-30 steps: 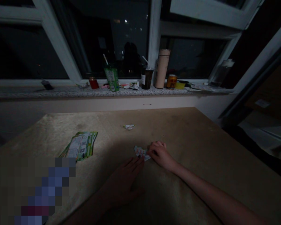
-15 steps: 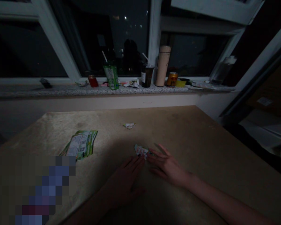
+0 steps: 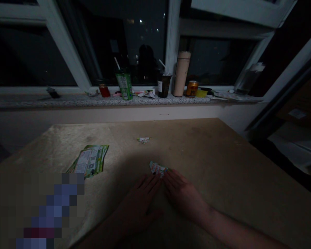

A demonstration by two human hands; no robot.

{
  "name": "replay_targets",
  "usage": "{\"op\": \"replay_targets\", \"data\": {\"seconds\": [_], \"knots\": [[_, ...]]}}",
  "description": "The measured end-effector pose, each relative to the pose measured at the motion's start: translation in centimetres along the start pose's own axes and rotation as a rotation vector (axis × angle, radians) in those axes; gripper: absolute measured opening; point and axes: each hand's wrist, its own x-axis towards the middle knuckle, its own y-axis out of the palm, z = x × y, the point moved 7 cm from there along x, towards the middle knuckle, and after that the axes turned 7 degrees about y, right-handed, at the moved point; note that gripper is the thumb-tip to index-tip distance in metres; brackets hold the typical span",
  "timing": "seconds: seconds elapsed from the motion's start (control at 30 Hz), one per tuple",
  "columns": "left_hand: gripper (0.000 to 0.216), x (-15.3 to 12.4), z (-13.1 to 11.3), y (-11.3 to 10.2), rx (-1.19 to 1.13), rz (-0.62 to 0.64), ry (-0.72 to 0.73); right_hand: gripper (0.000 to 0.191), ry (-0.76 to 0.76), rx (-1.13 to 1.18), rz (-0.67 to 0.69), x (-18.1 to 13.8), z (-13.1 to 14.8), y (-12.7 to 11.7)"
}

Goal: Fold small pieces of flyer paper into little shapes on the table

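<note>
A small folded piece of printed paper, white and green with red print, lies on the tabletop. My left hand is laid flat with its fingertips on the paper's near edge. From the other side, my right hand presses flat fingers onto the paper's right part and hides it. Both hands are open, their fingertips almost meeting. Farther back sits another small folded paper piece. To the left is a stack of green printed sheets, its near corner covered by a pixelated patch.
Along the granite windowsill stand a green cup with a straw, a red jar, a dark cup, a tall beige flask and an orange can. A clear bottle stands farther right.
My right hand has flattened, bringing its raised finger down beside the others, and covers more of the paper's right side. My left hand stays nearly still.
</note>
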Motion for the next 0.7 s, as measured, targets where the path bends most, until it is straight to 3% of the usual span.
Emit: {"op": "replay_targets", "data": {"seconds": [0.2,0.4,0.7], "knots": [[0.079,-0.2,0.2,0.0,-0.018,-0.023,0.013,0.048,0.072,0.124,0.064,-0.2,-0.7,-0.5],[0.077,-0.1,0.0,-0.1,-0.009,-0.009,-0.003,0.045,0.100,0.163,0.089,0.1,-0.6,-0.7],[0.083,0.0,0.0,0.1,0.013,0.003,-0.011,0.042,0.087,0.229,0.029,-0.2,-0.9,-1.0]]}}
